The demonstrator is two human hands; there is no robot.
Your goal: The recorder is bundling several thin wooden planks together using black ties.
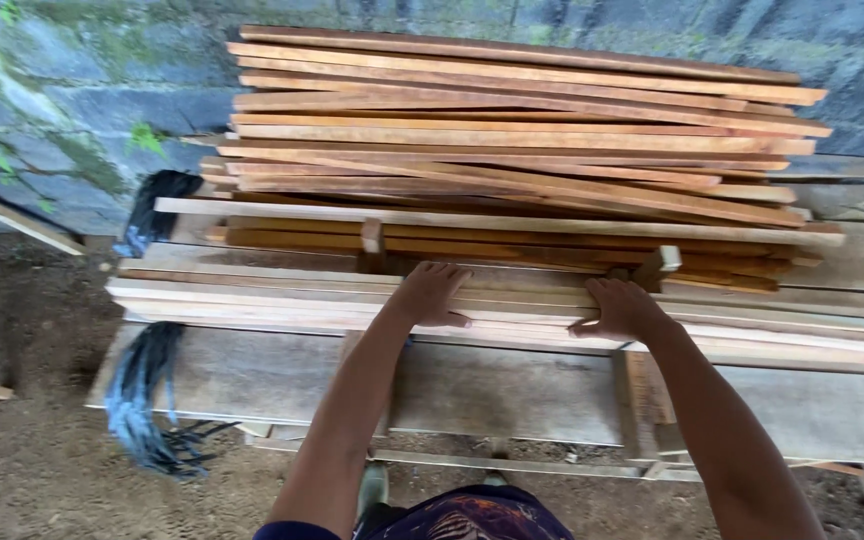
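Hands are being pressed flat, fingers spread: left hand (432, 293) and right hand (624, 308) on pale planks (252, 297) at the worktop (512, 390) front; plank ends at 3 o'clock are being cut off.

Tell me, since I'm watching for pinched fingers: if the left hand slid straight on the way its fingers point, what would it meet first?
Probably the small upright wooden block just beyond the left hand, then the tall stack of long reddish wooden slats. Depth is hard to judge, so the block may sit slightly to the side.
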